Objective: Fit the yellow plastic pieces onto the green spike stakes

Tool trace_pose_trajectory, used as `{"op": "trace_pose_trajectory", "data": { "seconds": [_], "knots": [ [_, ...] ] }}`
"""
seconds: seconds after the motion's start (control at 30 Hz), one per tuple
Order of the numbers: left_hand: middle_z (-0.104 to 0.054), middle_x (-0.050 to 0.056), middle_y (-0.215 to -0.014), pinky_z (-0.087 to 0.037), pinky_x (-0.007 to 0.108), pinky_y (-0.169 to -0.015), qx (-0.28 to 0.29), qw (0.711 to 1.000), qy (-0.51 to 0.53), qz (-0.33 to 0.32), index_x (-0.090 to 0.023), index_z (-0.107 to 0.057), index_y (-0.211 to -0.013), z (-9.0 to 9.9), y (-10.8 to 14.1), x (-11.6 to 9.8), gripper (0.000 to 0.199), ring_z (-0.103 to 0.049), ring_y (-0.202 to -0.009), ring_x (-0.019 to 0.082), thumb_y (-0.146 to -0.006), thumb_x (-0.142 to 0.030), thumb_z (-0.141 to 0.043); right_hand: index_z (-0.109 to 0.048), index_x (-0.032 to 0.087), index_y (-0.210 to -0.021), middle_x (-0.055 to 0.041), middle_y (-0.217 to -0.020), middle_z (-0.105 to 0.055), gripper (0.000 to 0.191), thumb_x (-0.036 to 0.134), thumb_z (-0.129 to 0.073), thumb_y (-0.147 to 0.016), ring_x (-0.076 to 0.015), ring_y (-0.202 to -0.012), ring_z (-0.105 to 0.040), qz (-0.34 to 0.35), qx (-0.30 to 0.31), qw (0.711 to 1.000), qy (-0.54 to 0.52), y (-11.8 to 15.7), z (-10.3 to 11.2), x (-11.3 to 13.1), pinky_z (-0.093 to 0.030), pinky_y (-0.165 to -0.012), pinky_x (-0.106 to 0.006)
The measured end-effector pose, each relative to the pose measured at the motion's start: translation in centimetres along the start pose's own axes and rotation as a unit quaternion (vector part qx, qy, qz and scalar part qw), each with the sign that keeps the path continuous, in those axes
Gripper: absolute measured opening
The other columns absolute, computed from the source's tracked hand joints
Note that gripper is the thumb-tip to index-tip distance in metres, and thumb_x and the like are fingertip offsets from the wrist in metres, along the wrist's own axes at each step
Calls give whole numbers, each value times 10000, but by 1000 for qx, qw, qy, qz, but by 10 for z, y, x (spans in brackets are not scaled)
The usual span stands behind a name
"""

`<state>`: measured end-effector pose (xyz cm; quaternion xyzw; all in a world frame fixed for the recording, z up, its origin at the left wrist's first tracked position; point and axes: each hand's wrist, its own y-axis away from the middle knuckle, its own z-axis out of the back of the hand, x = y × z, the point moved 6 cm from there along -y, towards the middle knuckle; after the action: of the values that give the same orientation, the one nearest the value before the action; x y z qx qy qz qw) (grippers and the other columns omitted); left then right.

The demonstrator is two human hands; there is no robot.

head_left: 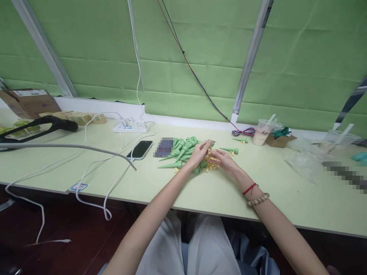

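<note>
My left hand (200,152) is closed over the right side of a pile of green plastic spikes (186,147); a bit of green shows at its fingertips, so it seems to grip one spike. Close beside it, my right hand (225,158) has its fingers bent together, and what they pinch is too small to tell. Below both hands lies a heap of small yellow plastic pieces (211,165). To the right rest two separate spikes with yellow pieces on them, a nearer spike (226,149) and a farther spike (239,140).
Left of the pile are a blurred dark item (164,148), a phone (140,149), a power strip (133,126) and loose white cables (86,168). A drink cup (260,133), a small carton (279,140) and a clear plastic bag (304,162) stand to the right.
</note>
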<state>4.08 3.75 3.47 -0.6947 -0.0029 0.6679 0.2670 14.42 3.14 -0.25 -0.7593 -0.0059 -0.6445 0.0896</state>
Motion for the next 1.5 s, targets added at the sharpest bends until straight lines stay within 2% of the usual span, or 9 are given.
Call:
{"op": "trace_pose_trajectory", "data": {
  "seconds": [0.17, 0.27, 0.37, 0.5, 0.77, 0.93, 1.07, 1.23, 1.5],
  "knots": [
    [-245, -66, -484, -157, 199, -402, -1, 1000, 11, 23, -115, -606, -867, -4, -2, 9, 514, -187, -416, 39, -759, -593, -451, -508, 190, -577, 4, -627, -538, 190, 311, -641, -637, -141, -638, -532, 217, -110, 943, 228, 10, 5, 26, -516, -647, -310],
    [-215, -74, -465, -129, 196, -391, 9, 999, 10, 41, -109, -588, -818, -6, -1, 11, 538, -166, -403, 36, -752, -620, -434, -497, 193, -565, 2, -626, -537, 159, 277, -612, -635, -145, -635, -527, 277, -134, 907, 287, 16, 5, 34, -499, -622, -291],
    [-188, -85, -447, -108, 194, -381, 13, 998, 28, 51, -105, -589, -863, -6, 0, 9, 588, -141, -390, 35, -736, -653, -417, -548, 178, -611, -5, -623, -560, 195, 354, -628, -640, -134, -568, -533, 213, -110, 933, 267, 9, 7, 29, -464, -548, -265],
    [-170, -86, -456, -89, 193, -378, 20, 997, 50, 50, -103, -604, -950, -3, 0, 4, 665, -126, -392, 35, -720, -688, -389, -605, 162, -681, -18, -672, -586, 320, 481, -587, -681, -97, -488, -518, 28, -47, 994, 97, 0, 7, 9, -358, -399, -204],
    [-152, -76, -505, -72, 203, -391, 17, 998, 49, 25, -127, -617, -992, 4, -1, -8, 581, -121, -416, 33, -731, -623, -467, -659, 216, -816, -7, -896, -636, 206, 387, -616, -710, -71, -580, -548, -108, 40, 983, -142, 6, -7, -3, -414, -437, -169],
    [-180, -72, -498, -109, 207, -403, 29, 999, 30, 9, -117, -629, -947, 2, -1, -7, 548, -147, -429, 39, -739, -600, -477, -641, 221, -781, 6, -833, -628, 168, 322, -682, -653, -84, -629, -562, -89, 1, 991, -100, 3, 0, -3, -440, -478, -169],
    [-240, -66, -474, -164, 213, -415, 4, 1000, -15, 8, -111, -630, -854, 4, -5, 5, 501, -195, -421, 43, -744, -578, -484, -605, 193, -689, -4, -719, -583, 216, 360, -710, -601, -122, -642, -553, 51, -58, 995, 62, 2, 9, 10, -458, -494, -215],
    [-295, -58, -463, -186, 214, -419, -26, 998, -46, 24, -114, -609, -768, 7, -6, 18, 492, -242, -419, 49, -721, -591, -497, -579, 183, -579, -37, -674, -566, 226, 383, -667, -637, -169, -675, -551, 253, -106, 920, 279, 12, 5, 33, -469, -520, -273],
    [-278, -69, -437, -154, 207, -383, 4, 1000, 5, 28, -109, -639, -922, 5, -3, 9, 542, -198, -393, 41, -721, -593, -501, -635, 179, -810, -42, -807, -600, 339, 484, -646, -662, -124, -621, -581, -32, -30, 998, 54, 4, 1, 3, -497, -477, -228]
  ]
}}
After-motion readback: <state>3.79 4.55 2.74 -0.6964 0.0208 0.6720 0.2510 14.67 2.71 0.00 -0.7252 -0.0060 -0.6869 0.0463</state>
